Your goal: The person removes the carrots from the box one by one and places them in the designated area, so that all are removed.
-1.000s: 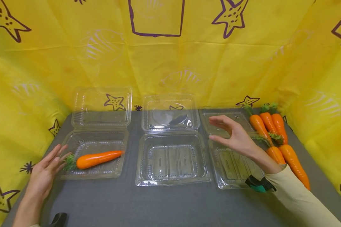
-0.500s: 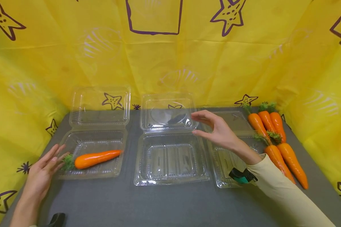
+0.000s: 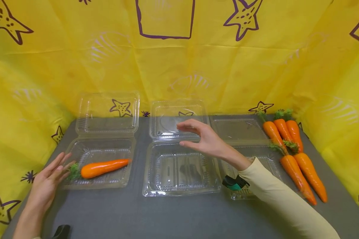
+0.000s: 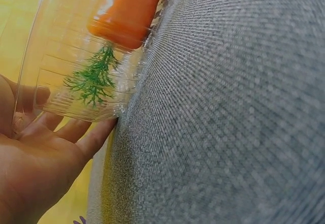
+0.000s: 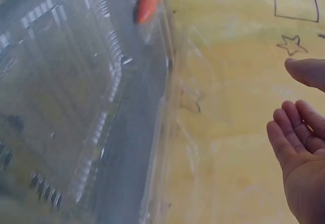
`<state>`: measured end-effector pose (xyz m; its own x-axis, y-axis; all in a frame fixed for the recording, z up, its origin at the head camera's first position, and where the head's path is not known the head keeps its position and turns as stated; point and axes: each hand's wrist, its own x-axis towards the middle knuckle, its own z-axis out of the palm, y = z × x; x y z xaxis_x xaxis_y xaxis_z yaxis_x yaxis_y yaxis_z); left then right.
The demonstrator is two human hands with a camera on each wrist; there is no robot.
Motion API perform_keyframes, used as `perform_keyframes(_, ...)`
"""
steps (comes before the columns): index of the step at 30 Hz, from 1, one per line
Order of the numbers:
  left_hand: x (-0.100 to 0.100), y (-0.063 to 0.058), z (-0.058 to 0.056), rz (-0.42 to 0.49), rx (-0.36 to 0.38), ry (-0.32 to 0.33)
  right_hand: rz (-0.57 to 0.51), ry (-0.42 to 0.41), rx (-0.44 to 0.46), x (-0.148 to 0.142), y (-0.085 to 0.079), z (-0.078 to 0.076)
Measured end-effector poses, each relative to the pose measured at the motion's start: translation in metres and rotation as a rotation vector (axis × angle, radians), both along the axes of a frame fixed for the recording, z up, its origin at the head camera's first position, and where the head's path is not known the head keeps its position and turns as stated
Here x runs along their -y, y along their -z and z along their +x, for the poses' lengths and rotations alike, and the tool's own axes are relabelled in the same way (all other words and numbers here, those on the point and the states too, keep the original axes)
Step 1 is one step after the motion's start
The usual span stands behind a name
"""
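Note:
My left hand point(image 3: 46, 181) rests at the left end of a clear plastic clamshell container point(image 3: 124, 182), its fingers relaxed along the outer wall. Inside lies an orange carrot point(image 3: 103, 167) with green leaves pointing toward that hand. The left wrist view shows the fingertips close against the clear wall, near the leaves point(image 4: 96, 76). My right hand point(image 3: 204, 139) hovers over the middle clamshell container point(image 3: 149, 166), thumb and fingers spread apart with nothing between them. This middle container has its lid raised behind it and holds nothing.
A third clamshell container point(image 3: 239, 127) stands at the right, partly hidden under my right forearm. Several carrots point(image 3: 309, 172) lie beyond it along the right side of the grey table point(image 3: 122, 215). A yellow patterned cloth point(image 3: 167, 59) hangs behind and at both sides.
My right hand has moved left, from over the right container to over the middle one. The left hand and the carrot beside it have stayed in place.

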<state>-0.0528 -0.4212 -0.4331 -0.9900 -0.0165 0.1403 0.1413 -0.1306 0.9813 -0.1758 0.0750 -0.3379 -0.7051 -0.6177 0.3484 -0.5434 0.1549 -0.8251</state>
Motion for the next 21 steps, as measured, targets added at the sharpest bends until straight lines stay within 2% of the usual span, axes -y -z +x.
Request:
perform_keyframes(12, 0.002, -0.002, 0.001, -0.078, 0.056, -0.045, -0.041, -0.056, 0.02, 0.031, -0.001, -0.005)
perform_keyframes(16, 0.002, -0.003, 0.001, -0.091, 0.066, -0.053, -0.045, -0.136, 0.018, 0.041, 0.001, -0.008)
perform_keyframes(21, 0.0, -0.002, 0.001, -0.068, 0.033, -0.034, -0.049, -0.234, 0.025, 0.056, 0.004, -0.008)
